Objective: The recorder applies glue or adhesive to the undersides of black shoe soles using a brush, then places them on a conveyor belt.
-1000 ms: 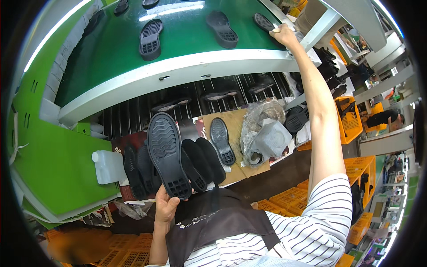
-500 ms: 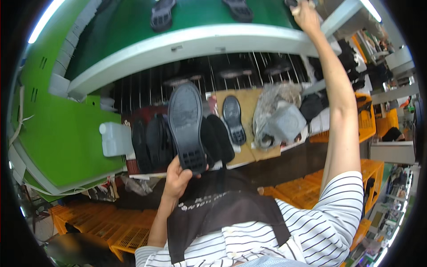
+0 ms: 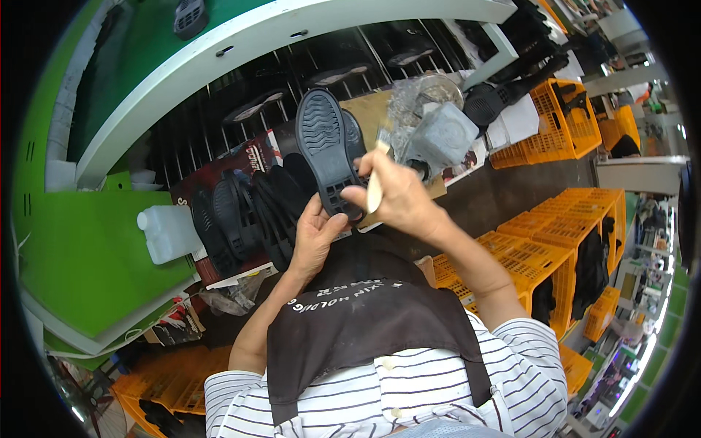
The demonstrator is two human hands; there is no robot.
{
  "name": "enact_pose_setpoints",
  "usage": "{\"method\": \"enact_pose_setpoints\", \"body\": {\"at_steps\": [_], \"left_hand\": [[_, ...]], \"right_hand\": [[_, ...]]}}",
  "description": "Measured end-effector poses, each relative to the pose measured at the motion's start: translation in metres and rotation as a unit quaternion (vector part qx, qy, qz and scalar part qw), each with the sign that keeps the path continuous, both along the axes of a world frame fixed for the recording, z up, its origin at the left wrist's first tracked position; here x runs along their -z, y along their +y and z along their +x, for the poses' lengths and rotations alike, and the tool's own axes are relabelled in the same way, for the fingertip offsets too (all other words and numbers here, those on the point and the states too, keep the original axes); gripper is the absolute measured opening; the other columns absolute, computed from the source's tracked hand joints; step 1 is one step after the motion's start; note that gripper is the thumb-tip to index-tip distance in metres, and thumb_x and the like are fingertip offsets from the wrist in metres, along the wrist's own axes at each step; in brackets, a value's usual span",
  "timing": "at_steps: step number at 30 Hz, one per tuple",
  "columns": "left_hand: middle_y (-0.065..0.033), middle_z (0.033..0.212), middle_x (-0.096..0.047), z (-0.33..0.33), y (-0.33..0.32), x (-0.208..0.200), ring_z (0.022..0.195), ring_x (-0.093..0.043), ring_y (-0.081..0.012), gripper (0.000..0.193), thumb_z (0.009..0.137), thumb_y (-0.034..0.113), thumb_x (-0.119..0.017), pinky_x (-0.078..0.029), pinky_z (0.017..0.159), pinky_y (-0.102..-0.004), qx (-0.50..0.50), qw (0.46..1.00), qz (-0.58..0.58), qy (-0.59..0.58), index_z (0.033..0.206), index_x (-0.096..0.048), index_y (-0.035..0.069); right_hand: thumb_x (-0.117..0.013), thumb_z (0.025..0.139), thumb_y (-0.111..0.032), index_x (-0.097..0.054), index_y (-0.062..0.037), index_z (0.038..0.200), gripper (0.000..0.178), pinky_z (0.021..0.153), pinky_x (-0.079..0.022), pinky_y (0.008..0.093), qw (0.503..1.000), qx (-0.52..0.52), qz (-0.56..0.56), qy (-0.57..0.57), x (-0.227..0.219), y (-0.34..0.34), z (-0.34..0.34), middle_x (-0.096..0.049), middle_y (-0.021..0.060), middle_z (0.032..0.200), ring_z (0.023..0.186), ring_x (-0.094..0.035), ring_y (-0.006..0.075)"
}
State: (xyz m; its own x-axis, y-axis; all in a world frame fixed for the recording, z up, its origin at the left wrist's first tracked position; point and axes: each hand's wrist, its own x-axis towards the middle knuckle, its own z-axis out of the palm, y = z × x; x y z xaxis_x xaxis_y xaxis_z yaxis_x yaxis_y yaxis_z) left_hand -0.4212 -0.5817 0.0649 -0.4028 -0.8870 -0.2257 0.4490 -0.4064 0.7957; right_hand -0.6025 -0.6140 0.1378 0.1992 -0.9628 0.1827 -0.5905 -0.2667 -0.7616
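A dark grey shoe sole (image 3: 321, 135) is held up in front of me, its wavy-patterned toe end pointing away. My left hand (image 3: 314, 239) grips it by the heel, thumb over the gridded recesses. My right hand (image 3: 403, 196) is closed round a brush (image 3: 374, 193) with a pale handle, its bristle end pointing away beside the sole. The right fingertips are close to the heel; I cannot tell if they touch it. Another sole (image 3: 353, 133) shows partly behind the held one. More black soles (image 3: 232, 208) stand in a row to the left.
A white plastic jug (image 3: 169, 232) stands left of the soles. To the right are a cloudy square container (image 3: 444, 135) and crumpled clear plastic. A white-edged frame (image 3: 248, 44) runs across the far side, with a sole (image 3: 190, 18) on green beyond. Orange crates (image 3: 533, 252) stand at right.
My right hand has come back from the far right corner to beside the sole, bringing the brush. The left hand still holds the sole. The view has turned and shifted.
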Motion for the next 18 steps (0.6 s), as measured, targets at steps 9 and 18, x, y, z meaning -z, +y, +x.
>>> {"method": "enact_pose_setpoints", "body": {"at_steps": [9,18], "left_hand": [[-0.0098,0.119,-0.055,-0.043,0.002,0.012,0.106,-0.057,-0.0158,0.072,0.087,0.004,-0.068,-0.048,0.089,-0.0306,0.086,0.954,-0.202,-0.203,0.145,-0.025,0.000],[-0.0152,0.110,-0.067,-0.002,0.014,0.009,0.099,-0.066,-0.0222,0.045,0.090,0.013,-0.062,-0.051,0.087,-0.0327,0.246,0.890,-0.245,-0.295,0.131,-0.049,0.001]], "right_hand": [[-0.076,0.071,-0.018,-0.048,-0.0043,0.099,0.042,0.061,-0.048,0.0350,0.977,0.203,0.043,-0.056,0.016,0.029,-0.010,-0.058,0.0153,0.079,0.066,-0.061,0.0264],[-0.070,0.070,-0.010,-0.049,-0.0070,0.097,0.034,0.065,-0.047,0.0441,0.940,0.248,-0.058,0.227,0.050,-0.003,-0.156,-0.059,0.0201,0.076,0.072,-0.059,0.0394]]}}
